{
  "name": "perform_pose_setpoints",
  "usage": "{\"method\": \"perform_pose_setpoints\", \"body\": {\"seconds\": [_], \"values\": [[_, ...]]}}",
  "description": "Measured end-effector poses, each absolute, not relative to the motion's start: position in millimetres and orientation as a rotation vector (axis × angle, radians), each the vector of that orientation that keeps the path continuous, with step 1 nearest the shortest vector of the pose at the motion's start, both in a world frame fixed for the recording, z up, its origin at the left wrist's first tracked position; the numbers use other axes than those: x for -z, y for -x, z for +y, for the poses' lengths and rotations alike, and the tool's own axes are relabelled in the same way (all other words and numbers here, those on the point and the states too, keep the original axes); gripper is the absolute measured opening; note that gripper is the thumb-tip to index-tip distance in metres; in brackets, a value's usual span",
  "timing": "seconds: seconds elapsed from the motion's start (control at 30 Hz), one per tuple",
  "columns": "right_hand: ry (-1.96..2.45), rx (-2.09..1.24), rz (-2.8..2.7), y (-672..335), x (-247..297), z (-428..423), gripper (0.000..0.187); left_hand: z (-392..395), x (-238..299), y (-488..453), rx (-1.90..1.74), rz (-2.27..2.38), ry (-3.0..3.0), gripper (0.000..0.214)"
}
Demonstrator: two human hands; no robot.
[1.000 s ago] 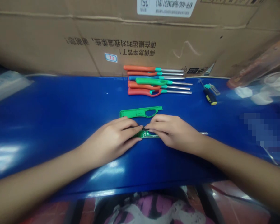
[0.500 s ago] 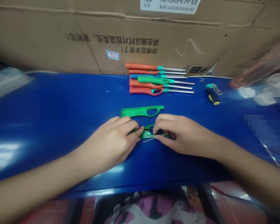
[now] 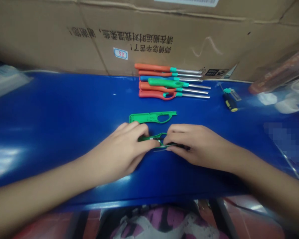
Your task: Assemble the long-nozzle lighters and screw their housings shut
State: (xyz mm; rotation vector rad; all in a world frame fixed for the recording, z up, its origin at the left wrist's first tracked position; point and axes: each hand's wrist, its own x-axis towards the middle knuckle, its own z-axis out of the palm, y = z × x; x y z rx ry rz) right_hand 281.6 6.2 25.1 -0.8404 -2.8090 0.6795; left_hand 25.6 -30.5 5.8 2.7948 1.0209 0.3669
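Observation:
Between my hands lies an opened green lighter half (image 3: pixel 154 136), its trigger loop at the top and small dark and white parts inside. My left hand (image 3: pixel 128 149) is closed on its left end, the thumb stretched over the inner parts. My right hand (image 3: pixel 195 144) pinches at its right side, fingers curled; what is under them is mostly hidden. A thin pale strip or wire shows below the half, near the right fingertips. Just beyond my hands rests the other green shell half (image 3: pixel 146 118), hollow side up.
Several long-necked lighters (image 3: pixel 159 85) in orange, red, blue and green lie stacked farther back. Behind them stands a cardboard box (image 3: pixel 102 30). At the right are a black and yellow screwdriver (image 3: pixel 229 103) and white crumpled pieces (image 3: pixel 286 104). The blue table (image 3: pixel 64 109) has its edge near me.
My left thumb has moved right, over the inside of the green half, covering white wire that showed before. My right hand stays at the right side. The view has shifted slightly.

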Motion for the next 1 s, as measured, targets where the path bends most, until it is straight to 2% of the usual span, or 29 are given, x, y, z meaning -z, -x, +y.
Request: {"method": "perform_pose_setpoints", "body": {"seconds": [0.7,1.0], "values": [[0.821,-0.794,-2.71,-291,-35,12,0.015,-30,-1,-25,-0.377,1.056,-2.749,0.03],[0.752,-0.849,-2.891,-296,-39,13,0.016,-30,-3,-25,-0.355,1.07,-2.752,0.031]]}}
